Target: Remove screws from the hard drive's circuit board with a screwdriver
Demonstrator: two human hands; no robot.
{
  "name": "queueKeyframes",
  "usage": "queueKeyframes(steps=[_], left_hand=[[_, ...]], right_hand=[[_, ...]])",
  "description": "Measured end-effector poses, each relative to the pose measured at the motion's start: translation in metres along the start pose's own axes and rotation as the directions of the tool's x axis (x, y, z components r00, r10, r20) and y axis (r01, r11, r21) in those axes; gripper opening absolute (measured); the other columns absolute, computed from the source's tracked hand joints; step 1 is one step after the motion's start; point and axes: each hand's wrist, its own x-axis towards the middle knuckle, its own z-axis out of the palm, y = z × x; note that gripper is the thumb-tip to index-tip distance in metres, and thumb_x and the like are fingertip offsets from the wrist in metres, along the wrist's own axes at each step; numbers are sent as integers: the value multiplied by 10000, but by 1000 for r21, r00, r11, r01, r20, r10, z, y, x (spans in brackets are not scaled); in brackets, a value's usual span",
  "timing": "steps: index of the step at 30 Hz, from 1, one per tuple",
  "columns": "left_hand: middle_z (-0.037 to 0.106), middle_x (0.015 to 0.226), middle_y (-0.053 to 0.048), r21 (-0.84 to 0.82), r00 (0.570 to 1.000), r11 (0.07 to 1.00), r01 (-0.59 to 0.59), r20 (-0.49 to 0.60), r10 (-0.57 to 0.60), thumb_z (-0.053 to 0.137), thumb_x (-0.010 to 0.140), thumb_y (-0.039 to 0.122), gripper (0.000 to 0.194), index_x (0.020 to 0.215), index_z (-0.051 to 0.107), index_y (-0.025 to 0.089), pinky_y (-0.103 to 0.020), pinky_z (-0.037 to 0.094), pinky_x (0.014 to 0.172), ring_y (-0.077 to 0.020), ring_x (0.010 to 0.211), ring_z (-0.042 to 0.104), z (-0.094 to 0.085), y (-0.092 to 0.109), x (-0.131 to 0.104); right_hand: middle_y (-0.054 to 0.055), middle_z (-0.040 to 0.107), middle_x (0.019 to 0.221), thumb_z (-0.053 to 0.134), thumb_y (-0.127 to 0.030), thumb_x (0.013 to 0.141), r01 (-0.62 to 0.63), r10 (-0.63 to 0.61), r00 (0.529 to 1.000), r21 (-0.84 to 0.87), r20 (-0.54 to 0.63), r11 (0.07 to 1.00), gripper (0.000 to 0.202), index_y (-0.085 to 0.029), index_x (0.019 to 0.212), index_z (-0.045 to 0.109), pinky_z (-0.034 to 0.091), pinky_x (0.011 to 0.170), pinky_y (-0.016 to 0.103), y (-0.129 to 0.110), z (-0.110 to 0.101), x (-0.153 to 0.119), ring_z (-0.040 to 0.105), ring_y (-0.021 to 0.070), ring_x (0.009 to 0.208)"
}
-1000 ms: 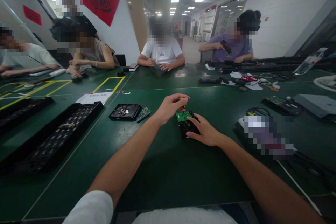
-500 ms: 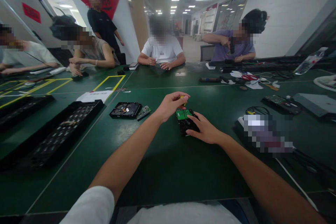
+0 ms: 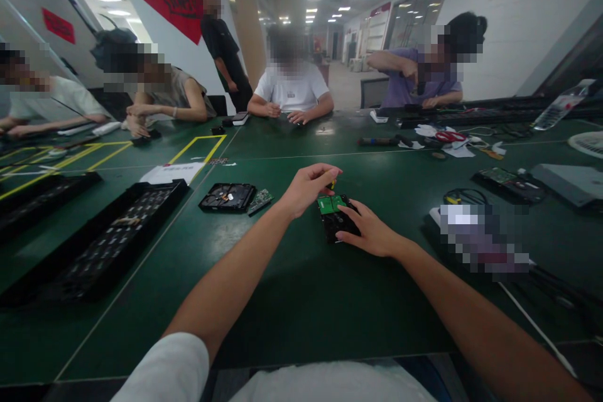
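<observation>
A black hard drive [image 3: 333,227] lies on the green table in front of me, with a green circuit board [image 3: 328,203] on its upper face. My right hand [image 3: 373,230] grips its right side, thumb at the near end and fingers over the top. My left hand [image 3: 305,191] is closed around a small screwdriver with a yellow handle [image 3: 333,184], above the drive's far end; the tip is hidden. To the left of my forearm are another hard drive [image 3: 227,197] and a loose circuit board [image 3: 260,201] beside it.
Long black trays [image 3: 162,191] stand at the left. On the right are a blurred-out object [image 3: 480,239], a coiled cable [image 3: 464,196], a third drive [image 3: 506,185], a grey box [image 3: 565,182] and a tilted bottle [image 3: 563,105]. Several people sit across the table.
The person standing at the back has moved to the right. My hands keep their places on the drive and the screwdriver; the view has shifted slightly.
</observation>
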Motion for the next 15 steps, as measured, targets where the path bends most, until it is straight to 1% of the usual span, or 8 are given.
queueKeyframes(steps=[4,7,11,15], left_hand=[[717,1008,-77,115,1000,993,-11,-27,14,741,870,541,392,1040,792,192,-277,547,688,-176,878,623,0,4,-1],[725,1009,-74,169,1000,986,-6,-22,9,724,880,557,400,1054,797,204,-279,535,685,-181,874,624,-1,5,-2],[714,1014,-73,160,1000,987,-12,2,11,726,880,552,401,1056,783,196,-283,543,715,-185,908,621,-2,3,-1],[696,1003,-66,126,1000,992,3,-16,-1,742,867,549,408,1062,758,191,-277,547,716,-177,905,616,-3,1,0]], right_hand=[[157,247,1710,488,-810,927,-6,5,1000,-3,-9,1000,895,-267,1626,360,256,1258,615,0,1,0,268,414,1560],[170,251,1706,490,-809,927,-12,12,1000,-3,-15,1000,895,-257,1621,369,254,1258,612,-1,1,0,272,412,1559],[177,250,1704,481,-808,933,-8,8,1000,-7,-12,1000,891,-251,1619,371,251,1262,601,-1,2,0,278,407,1560],[148,246,1713,476,-818,927,-13,13,1000,-3,-10,1000,887,-279,1622,364,245,1264,613,-1,1,0,260,405,1568]])
